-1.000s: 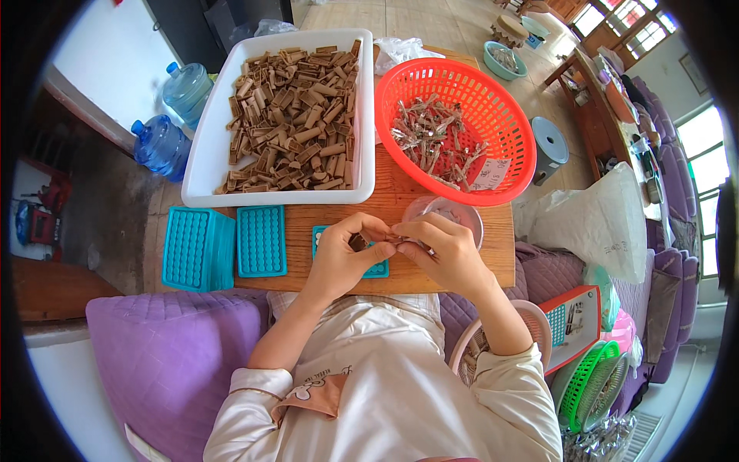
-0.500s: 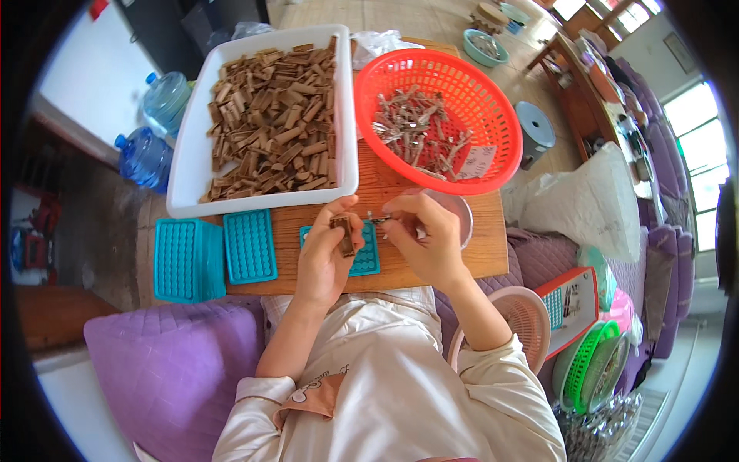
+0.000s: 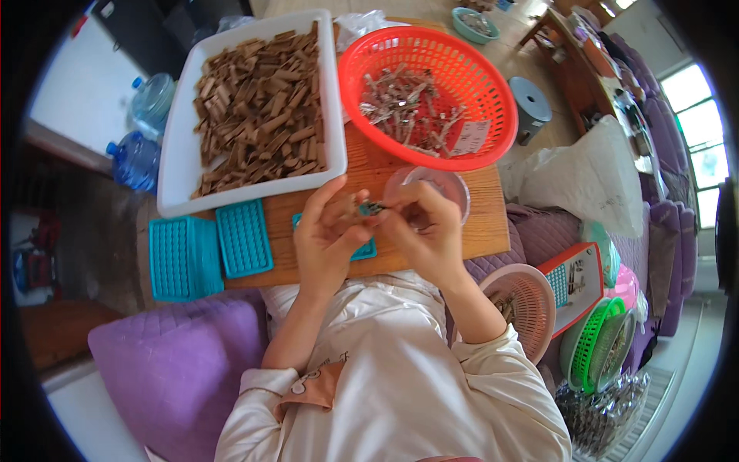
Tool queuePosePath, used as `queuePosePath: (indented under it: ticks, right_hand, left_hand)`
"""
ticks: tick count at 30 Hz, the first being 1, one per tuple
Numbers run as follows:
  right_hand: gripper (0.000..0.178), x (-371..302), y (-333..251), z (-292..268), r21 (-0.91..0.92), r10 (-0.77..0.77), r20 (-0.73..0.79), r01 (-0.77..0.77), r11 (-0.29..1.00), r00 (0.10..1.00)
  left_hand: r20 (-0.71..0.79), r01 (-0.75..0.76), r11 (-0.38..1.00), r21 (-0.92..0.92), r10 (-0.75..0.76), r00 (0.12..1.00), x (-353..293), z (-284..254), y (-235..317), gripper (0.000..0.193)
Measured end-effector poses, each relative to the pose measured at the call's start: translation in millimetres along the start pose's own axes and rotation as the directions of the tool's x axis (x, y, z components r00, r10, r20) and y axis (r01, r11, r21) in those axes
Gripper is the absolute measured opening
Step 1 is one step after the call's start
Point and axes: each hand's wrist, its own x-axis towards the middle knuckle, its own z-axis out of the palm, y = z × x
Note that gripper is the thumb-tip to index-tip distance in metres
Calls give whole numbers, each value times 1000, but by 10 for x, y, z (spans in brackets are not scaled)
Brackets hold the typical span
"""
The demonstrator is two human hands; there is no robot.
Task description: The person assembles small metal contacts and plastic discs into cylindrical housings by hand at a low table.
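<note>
My two hands meet above the table's front part. Between their fingertips is a small, dark, shiny piece (image 3: 373, 208), too small to name. My right hand (image 3: 427, 231) pinches it between thumb and forefinger. On its other side, my left hand (image 3: 327, 242) has curled fingers touching the piece, its forefinger raised. The brown curved piece seen earlier in that hand does not show now. Partly hidden below my hands lies a teal moulded tray (image 3: 366, 250). A pale pink bowl (image 3: 454, 189) stands just beyond my right hand.
A white bin (image 3: 335, 146) of brown curved pieces (image 3: 265, 108) and a red basket (image 3: 504, 115) of silvery strips (image 3: 408, 108) stand farther off. At left are stacked teal trays (image 3: 181, 258) and a single teal tray (image 3: 244, 239). A pink basket (image 3: 539, 308) is beside my right arm.
The brown curved piece is no longer visible in my left hand. My hands have come closer together around the small shiny piece. The whole view has shifted slightly.
</note>
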Motion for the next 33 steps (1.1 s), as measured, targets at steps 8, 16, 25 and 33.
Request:
queuePosePath:
  ticks: [8,16,25,33]
  right_hand:
    - [9,-21,-70,132,43,-24,-141,31,999,990]
    - [8,-56,16,117,-84,-97,-139,86,993,985]
    - [16,-48,21,175,-267,-48,-7,44,963,999]
    - [33,-48,163,267,123,226,-5,-224,967,974]
  left_hand:
    - [12,-3,1000,-29,3,1000,55,-26,-73,46]
    - [59,-5,998,-67,9,998,64,-51,-79,46]
    - [-108,77,997,25,-73,991,76,-14,13,38]
    - [-132,18,998,61,-9,991,119,4,126,34]
